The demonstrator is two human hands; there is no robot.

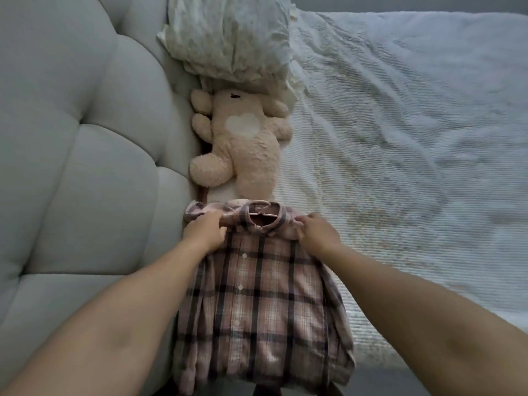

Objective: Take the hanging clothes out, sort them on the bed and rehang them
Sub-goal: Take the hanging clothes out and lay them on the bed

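White ribbed bedding (pixel 400 132) covers the bed, with a padded grey headboard (pixel 80 138) along my left side. My pink plaid shirt (pixel 263 295) lies flat near the bed's edge, buttoned, collar towards a plush bear (pixel 243 144) just beyond it; a crumpled pillow (pixel 231 38) sits past the bear. A hanger (pixel 261 213) shows inside the collar. My left hand (pixel 205 230) grips one shoulder of the shirt, and my right hand (pixel 314 228) grips the other.

tufted grey headboard (pixel 85 155), dim light
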